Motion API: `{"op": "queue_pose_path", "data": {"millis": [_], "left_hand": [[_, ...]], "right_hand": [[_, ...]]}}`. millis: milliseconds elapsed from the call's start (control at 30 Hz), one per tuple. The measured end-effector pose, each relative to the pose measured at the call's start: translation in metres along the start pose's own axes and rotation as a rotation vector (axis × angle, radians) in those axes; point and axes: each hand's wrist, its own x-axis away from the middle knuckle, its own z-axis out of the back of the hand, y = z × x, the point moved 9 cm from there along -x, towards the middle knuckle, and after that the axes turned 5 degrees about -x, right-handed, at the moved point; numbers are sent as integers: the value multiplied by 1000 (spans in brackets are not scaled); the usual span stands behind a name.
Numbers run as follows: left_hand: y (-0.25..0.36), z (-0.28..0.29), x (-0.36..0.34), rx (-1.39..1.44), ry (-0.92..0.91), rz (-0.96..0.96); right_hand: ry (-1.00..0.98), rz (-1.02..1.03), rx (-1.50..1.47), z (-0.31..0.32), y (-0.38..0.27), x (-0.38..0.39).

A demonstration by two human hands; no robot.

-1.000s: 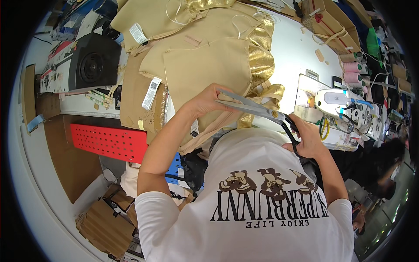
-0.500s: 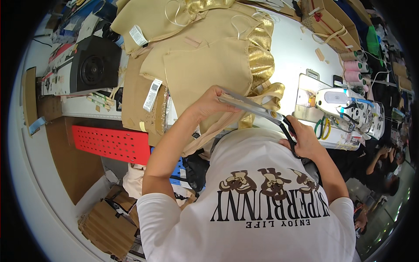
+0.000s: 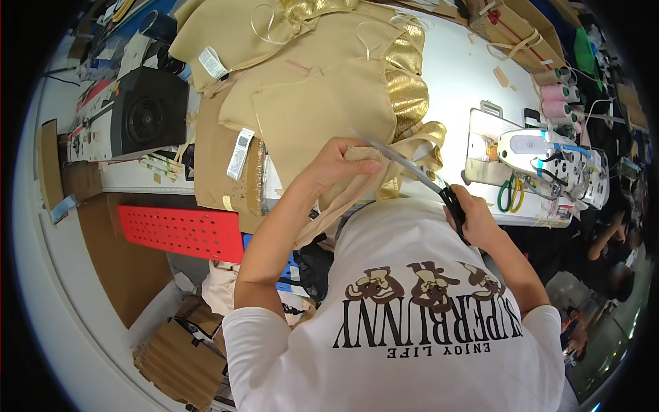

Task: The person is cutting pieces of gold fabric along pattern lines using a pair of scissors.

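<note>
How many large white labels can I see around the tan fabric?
2: one large white label is on the upper tan piece; the second label lies over the cardboard, left of the left hand. Folds may hide more.

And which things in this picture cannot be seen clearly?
In the head view:
Scissor handles: partly covered by the right hand.
Strip: part hidden by the left hand.
Upper garment: cut off by the top edge.
Co-worker: small and blurred near the right rim.
</note>
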Motion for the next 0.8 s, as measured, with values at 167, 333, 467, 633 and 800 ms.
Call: {"op": "queue_pose_path", "data": {"millis": [167,333,467,633,800], "left_hand": [[8,3,0,-103,-12,12],[11,2,-1,-316,-122,32],[19,-10,-1,-389,-150,-19],[34,-8,10,-581,48,-130],[24,-1,35,-613,325,-341]], "right_hand": [[125,4,-55,29,-10,-10],[190,74,-29,51,-37,-43],[104,261,-155,30,-82,-79],[-144,175,-203,-7,-95,-103],[-150,107,-288,-31,-67,-97]]}}
